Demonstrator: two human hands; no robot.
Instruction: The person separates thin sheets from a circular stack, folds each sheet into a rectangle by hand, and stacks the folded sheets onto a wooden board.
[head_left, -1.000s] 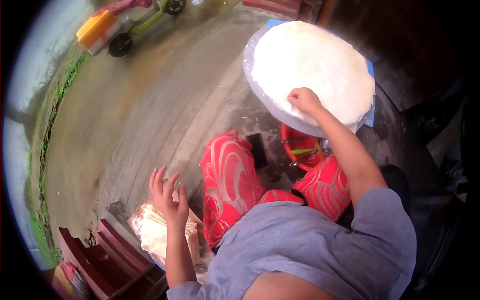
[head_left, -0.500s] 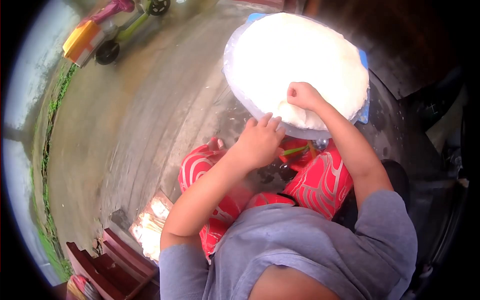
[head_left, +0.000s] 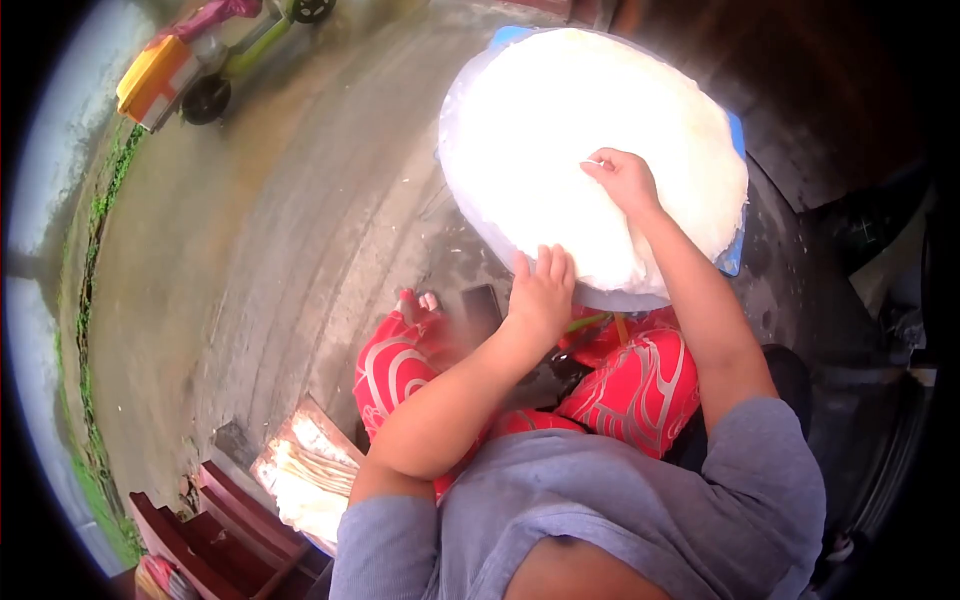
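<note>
A large round white layer, overexposed so its surface detail is lost, covers a pale round base [head_left: 463,190] with blue edges under it. My right hand [head_left: 628,182] is closed in a pinch over its middle, with a sliver of white between thumb and forefinger. That seems to be part of a thin white sheet [head_left: 600,245], whose near edge looks raised; how far it is lifted I cannot tell. My left hand [head_left: 543,292] lies at the near rim, fingers extended and slightly spread, fingertips touching the white.
At lower left, folded pale sheets [head_left: 312,475] are piled on a board beside a dark red wooden stool or rack [head_left: 215,540]. A dark flat object [head_left: 482,308] lies on the wet concrete floor [head_left: 300,220]. A green scooter with an orange box [head_left: 155,82] stands at far left.
My right hand has gone slightly up and away, from a curled fist to a visible pinch. My left hand has moved right onto the white layer's near edge.
</note>
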